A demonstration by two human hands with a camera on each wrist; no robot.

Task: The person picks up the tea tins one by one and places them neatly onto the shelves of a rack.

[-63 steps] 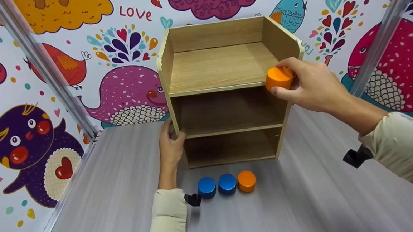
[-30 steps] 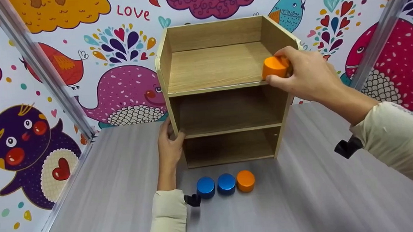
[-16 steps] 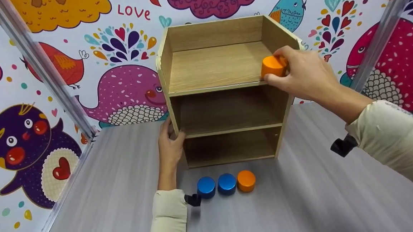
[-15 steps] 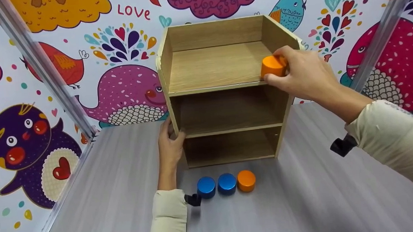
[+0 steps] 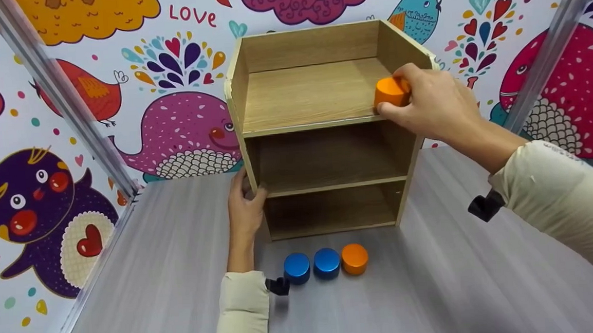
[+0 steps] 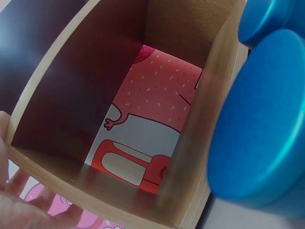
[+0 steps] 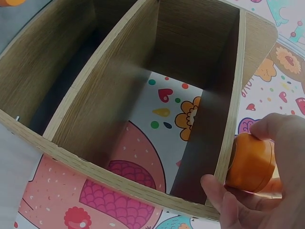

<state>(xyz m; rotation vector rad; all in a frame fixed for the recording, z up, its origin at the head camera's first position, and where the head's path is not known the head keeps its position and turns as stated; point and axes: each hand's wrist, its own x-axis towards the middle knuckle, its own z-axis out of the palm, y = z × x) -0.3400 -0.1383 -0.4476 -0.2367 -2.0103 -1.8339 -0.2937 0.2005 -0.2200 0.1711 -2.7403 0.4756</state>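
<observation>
My right hand (image 5: 434, 101) grips an orange round, drum-shaped block (image 5: 391, 92) at the front right corner of the top board of a wooden shelf unit (image 5: 318, 95). In the right wrist view that orange block (image 7: 251, 163) sits against the board's top side, fingers and thumb around it. My left hand (image 5: 245, 208) holds the left side panel of the shelf, its thumb on the front edge and the other fingers behind the panel. On the table before the shelf stand two blue round blocks (image 5: 297, 268) (image 5: 326, 263) and a second orange block (image 5: 354, 258), in a row.
The shelf has two lower compartments (image 5: 332, 156) below its top board, with raised walls around the top. A grey table (image 5: 179, 276) spreads in front and to both sides. Cartoon-patterned walls (image 5: 186, 127) with metal posts (image 5: 552, 48) stand behind and beside it.
My right hand has carried the orange block slightly up and left, from in front of the top board's edge onto its right corner. The left hand and the row of blocks stay put.
</observation>
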